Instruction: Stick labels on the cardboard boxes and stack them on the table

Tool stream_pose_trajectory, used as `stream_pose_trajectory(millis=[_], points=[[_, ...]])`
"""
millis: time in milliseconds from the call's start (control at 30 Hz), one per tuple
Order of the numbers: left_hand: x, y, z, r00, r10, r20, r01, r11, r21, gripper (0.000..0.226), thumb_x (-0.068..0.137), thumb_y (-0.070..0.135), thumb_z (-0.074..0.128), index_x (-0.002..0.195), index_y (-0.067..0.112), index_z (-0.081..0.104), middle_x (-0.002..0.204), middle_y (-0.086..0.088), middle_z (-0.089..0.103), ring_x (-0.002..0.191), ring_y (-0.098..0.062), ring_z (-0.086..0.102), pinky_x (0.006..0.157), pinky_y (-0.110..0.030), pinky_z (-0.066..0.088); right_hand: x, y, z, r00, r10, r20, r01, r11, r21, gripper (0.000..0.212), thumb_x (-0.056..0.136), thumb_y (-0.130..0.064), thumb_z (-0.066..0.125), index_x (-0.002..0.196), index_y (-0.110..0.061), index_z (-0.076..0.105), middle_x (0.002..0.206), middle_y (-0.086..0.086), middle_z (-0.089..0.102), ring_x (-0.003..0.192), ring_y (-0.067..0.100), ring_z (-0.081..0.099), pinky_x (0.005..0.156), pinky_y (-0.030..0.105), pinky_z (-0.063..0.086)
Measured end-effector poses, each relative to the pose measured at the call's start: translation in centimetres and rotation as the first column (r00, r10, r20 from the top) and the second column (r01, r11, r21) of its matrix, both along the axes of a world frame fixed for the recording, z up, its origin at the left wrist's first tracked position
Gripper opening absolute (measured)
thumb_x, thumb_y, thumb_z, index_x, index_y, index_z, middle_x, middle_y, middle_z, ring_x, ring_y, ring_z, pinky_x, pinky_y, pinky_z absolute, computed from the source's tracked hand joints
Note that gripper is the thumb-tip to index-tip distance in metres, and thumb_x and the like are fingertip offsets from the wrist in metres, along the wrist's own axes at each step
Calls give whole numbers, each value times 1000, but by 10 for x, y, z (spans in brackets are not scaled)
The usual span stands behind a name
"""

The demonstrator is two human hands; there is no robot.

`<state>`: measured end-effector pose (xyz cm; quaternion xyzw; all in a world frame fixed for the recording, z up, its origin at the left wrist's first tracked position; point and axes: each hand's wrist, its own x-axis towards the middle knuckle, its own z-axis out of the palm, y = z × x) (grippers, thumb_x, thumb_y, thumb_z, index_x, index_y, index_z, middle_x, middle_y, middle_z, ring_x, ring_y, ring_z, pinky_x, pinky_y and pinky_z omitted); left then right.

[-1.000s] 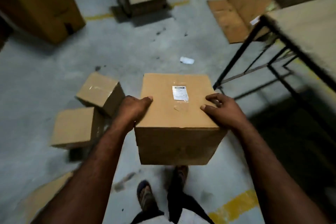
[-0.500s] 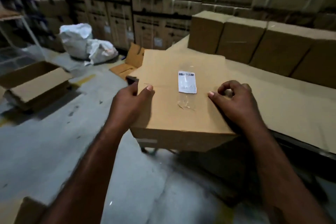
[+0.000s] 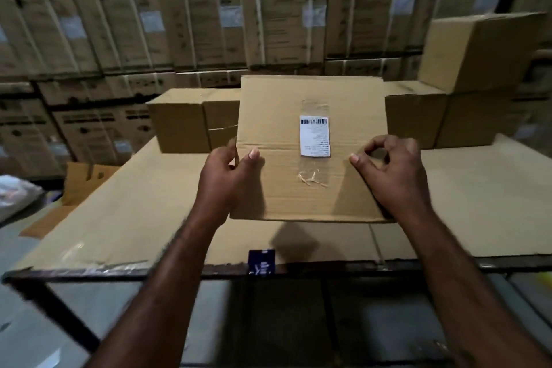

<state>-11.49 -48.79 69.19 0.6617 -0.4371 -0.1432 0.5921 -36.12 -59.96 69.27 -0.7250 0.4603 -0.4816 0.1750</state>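
I hold the cardboard box (image 3: 310, 176) over the bench (image 3: 134, 218), left hand (image 3: 227, 179) at nine o'clock, right hand (image 3: 394, 173) at three, fingers clamping its sides (label (image 3: 315, 136) up); stacked boxes (image 3: 185, 122) at twelve.

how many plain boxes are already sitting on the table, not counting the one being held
4 can be seen: two side by side at the back left, one at the back right, and one stacked on top of it. The held box may hide more behind it.
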Motion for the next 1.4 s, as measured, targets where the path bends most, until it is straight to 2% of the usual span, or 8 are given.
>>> stream_pose_trajectory(millis=[467, 600, 733, 833, 1033, 1167, 1267, 1400], points=[[4, -238, -57, 987, -156, 31, 155, 988, 24, 41, 93, 41, 65, 130, 24, 63, 121, 1, 55, 106, -17, 59, 90, -39, 54, -8, -179, -54, 965, -254, 56, 256, 967, -15, 23, 81, -29, 79, 98, -24, 65, 106, -3, 45, 87, 4, 52, 77, 22, 40], [-2, -281, -81, 993, -111, 31, 111, 994, 25, 40, 94, 33, 64, 131, 17, 64, 116, -1, 57, 103, -14, 59, 81, -17, 46, -7, -217, -72, 952, -299, 66, 301, 953, -21, 18, 82, -27, 77, 95, -23, 65, 106, -2, 47, 87, 8, 53, 79, 26, 46], [-7, -296, -90, 996, -87, -7, 87, 996, 16, 39, 96, 35, 62, 132, 21, 62, 119, 3, 56, 98, 1, 54, 82, -21, 46, -13, -240, -77, 951, -306, -55, 304, 952, -41, 18, 82, -33, 75, 92, -25, 62, 100, -2, 48, 87, 19, 58, 75, 35, 52], [-9, -305, -88, 998, -65, 9, 65, 997, 51, 40, 97, 33, 59, 136, 24, 59, 122, 5, 55, 106, -9, 55, 83, -25, 44, -16, -262, -63, 917, -362, -167, 326, 922, -211, 18, 82, -35, 71, 93, -21, 64, 100, 4, 49, 94, 28, 52, 76, 46, 52], [-9, -305, -75, 1000, -17, 21, 13, 986, 168, 48, 89, 47, 64, 133, 29, 60, 118, 7, 58, 108, -20, 58, 91, -45, 53, 4, -313, -18, 960, -169, -221, 104, 954, -280, 38, 92, -42, 56, 127, -26, 56, 143, 3, 35, 138, 27, 35, 104, 52, 44], [-17, -310, -54, 947, 115, 299, -155, 981, 113, 42, 90, 29, 69, 131, 23, 61, 126, 3, 54, 114, -20, 55, 88, -42, 53, 17, -340, -7, 919, -113, -378, 59, 987, -151, 42, 99, -36, 48, 140, -30, 48, 152, -1, 37, 147, 20, 21, 114, 50, 24], [-31, -330, -34, 833, 169, 526, -148, 986, -81, 36, 90, 26, 69, 125, 17, 66, 124, -2, 56, 114, -24, 53, 90, -41, 51, 20, -343, -12, 910, -146, -389, 89, 983, -161, 41, 99, -32, 47, 140, -31, 47, 153, -2, 36, 148, 21, 19, 113, 51, 25], [-51, -368, -16, 765, 106, 635, -84, 994, -65, 34, 94, 32, 62, 123, 17, 67, 133, -4, 52, 130, -24, 40, 103, -44, 43, 21, -335, -16, 897, -191, -399, 112, 970, -214, 39, 98, -32, 46, 137, -31, 46, 152, 0, 38, 147, 22, 22, 110, 54, 30]])
